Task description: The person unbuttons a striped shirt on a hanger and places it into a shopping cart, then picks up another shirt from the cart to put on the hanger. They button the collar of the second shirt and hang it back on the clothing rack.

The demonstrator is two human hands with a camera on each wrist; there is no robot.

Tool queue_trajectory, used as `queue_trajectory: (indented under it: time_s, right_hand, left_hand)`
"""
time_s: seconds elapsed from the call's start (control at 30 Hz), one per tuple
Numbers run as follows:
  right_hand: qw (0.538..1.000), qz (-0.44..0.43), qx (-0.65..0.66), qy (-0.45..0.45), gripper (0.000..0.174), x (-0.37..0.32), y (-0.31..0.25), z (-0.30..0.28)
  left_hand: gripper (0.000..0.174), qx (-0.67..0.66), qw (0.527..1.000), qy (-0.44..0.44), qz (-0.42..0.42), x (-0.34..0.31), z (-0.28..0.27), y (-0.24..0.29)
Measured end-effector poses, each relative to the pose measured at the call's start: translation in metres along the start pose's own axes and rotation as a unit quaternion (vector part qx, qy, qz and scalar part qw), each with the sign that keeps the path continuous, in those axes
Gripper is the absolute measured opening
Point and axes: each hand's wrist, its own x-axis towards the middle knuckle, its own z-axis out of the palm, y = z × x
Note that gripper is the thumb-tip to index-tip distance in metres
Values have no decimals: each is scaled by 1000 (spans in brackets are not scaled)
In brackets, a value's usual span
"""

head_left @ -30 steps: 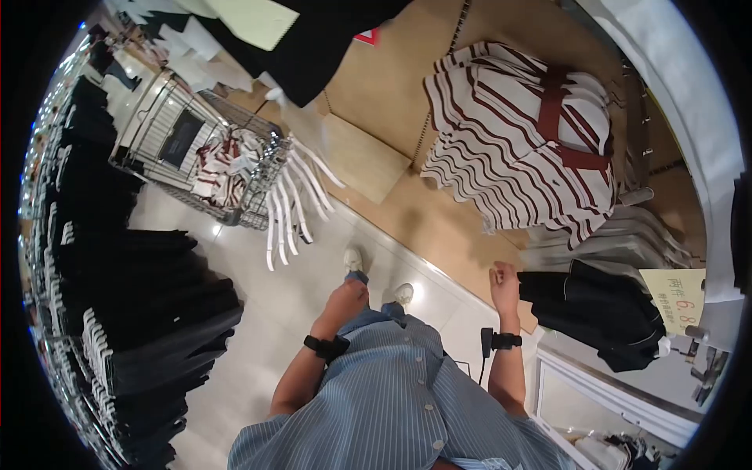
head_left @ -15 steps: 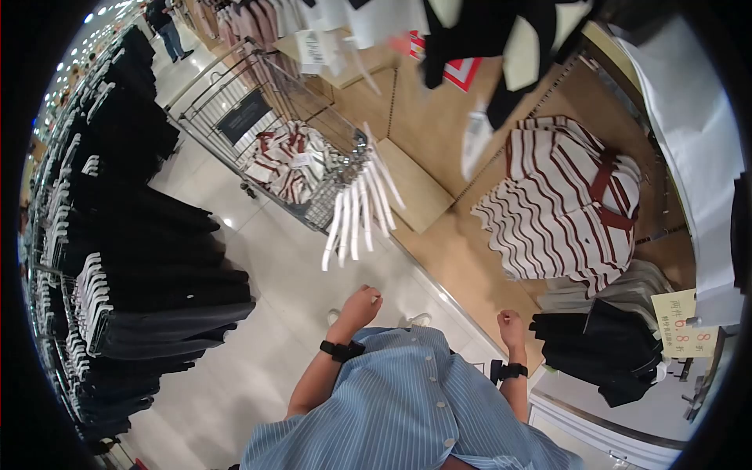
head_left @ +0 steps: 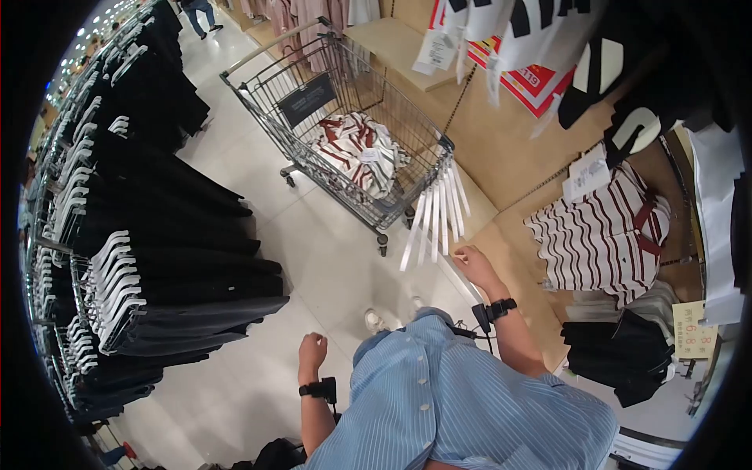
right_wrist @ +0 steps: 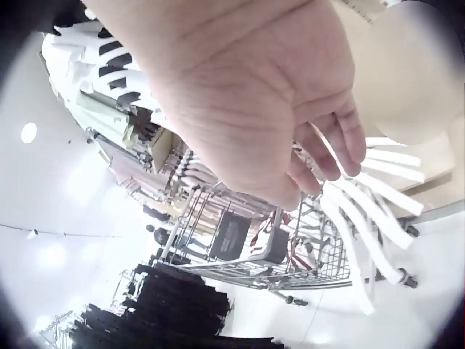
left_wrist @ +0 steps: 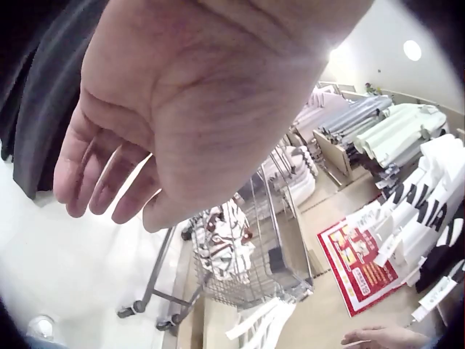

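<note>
Both hands hang free with nothing in them. My right hand (head_left: 478,270) reaches forward, fingers loosely bent, just below a bunch of white hangers (head_left: 435,211) hooked on the end of a wire shopping cart (head_left: 270,102). In the right wrist view its fingers (right_wrist: 345,142) overlap those hangers. My left hand (head_left: 312,354) is lower and back at my side, over the floor; its relaxed fingers (left_wrist: 102,178) show in the left wrist view. Inside the cart lies a heap of white garments with dark red stripes (head_left: 356,149).
Racks of dark clothes (head_left: 196,290) on white hangers line the left. Similar striped shirts (head_left: 599,235) and black garments (head_left: 615,348) hang along the tan wall at right, beside a yellow price sign (head_left: 693,329). Red sale signs (head_left: 533,82) are higher up. Another person (head_left: 200,16) stands far off.
I have come closer to the cart, which now shows larger and farther right. My right hand has swung forward toward the hangers, while the left hand has dropped back.
</note>
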Motion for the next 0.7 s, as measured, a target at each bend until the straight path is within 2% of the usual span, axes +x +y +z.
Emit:
queue_trajectory:
  time_s: [0.1, 0.23, 0.37, 0.5, 0.63, 0.7]
  right_hand:
    - [999, -13, -17, -35, 29, 41, -36, 13]
    - [998, -2, 51, 40, 27, 100, -61, 36]
    - [992, -58, 11, 110, 32, 159, -72, 59]
    - [985, 24, 143, 98, 34, 207, -86, 85]
    - [994, 40, 71, 76, 35, 239, -67, 119]
    - [997, 53, -27, 51, 34, 239, -90, 116]
  left_hand:
    - [26, -34, 998, 32, -52, -14, -12, -20]
    - [25, -84, 991, 42, -97, -14, -14, -31]
    - [25, -104, 989, 28, -103, 10, -25, -29]
    - [26, -84, 992, 36, -92, 69, -68, -21]
    - [25, -36, 997, 46, -54, 139, -130, 0]
    - [24, -28, 999, 25, -16, 183, -159, 12]
